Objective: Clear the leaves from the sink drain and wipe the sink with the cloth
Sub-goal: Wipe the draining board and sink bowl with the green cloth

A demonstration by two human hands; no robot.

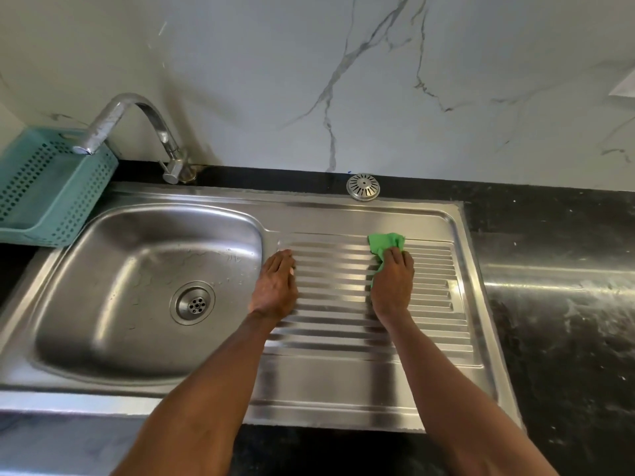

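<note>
A steel sink (pixel 86 255) fills the left half of the view, with its round drain (pixel 193 303) bare and no leaves visible on it. To its right lies the ribbed draining board (pixel 340 324). My right hand (pixel 392 281) presses a green cloth (pixel 385 243) onto the board's far right ribs, fingers curled over it. My left hand (pixel 276 285) rests flat on the board's left edge beside the basin, fingers together, holding nothing.
A chrome tap (pixel 137 128) arches over the basin's back left. A teal perforated basket (pixel 44 190) stands at the far left. A round metal strainer cap (pixel 363 187) sits behind the board. Black stone counter (pixel 556 304) extends right; a marble wall rises behind.
</note>
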